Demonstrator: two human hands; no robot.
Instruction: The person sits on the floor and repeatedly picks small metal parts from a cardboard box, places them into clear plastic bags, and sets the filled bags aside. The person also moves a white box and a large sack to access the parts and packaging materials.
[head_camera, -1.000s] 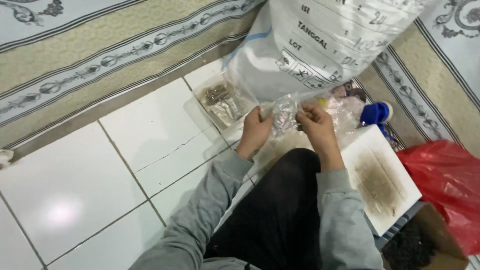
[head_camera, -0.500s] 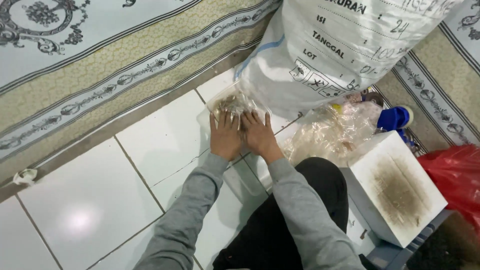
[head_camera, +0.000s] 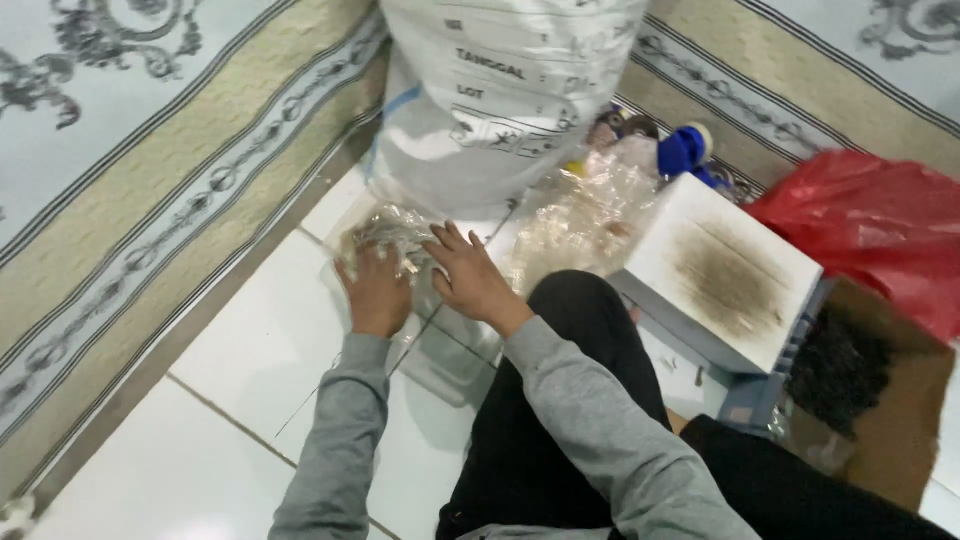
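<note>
My left hand (head_camera: 375, 288) and my right hand (head_camera: 468, 276) both press flat, fingers spread, on a clear plastic bag (head_camera: 385, 230) filled with small pale pieces. The bag lies on the white tiled floor (head_camera: 250, 360) just in front of a big white woven sack (head_camera: 500, 90). Grey sleeves cover both arms. My black-trousered knee (head_camera: 575, 330) rises just right of the hands.
A heap of clear plastic bags (head_camera: 580, 215) lies right of my hands. Beyond it stand a white box with a stained top (head_camera: 720, 270), a blue cap (head_camera: 685, 150), a red plastic bag (head_camera: 870, 220) and a brown carton (head_camera: 880, 400). A patterned carpet (head_camera: 130, 180) edges the tiles.
A second ago both hands held a clear bag up over my knee. They moved left and down, and now lie flat on the bag on the floor.
</note>
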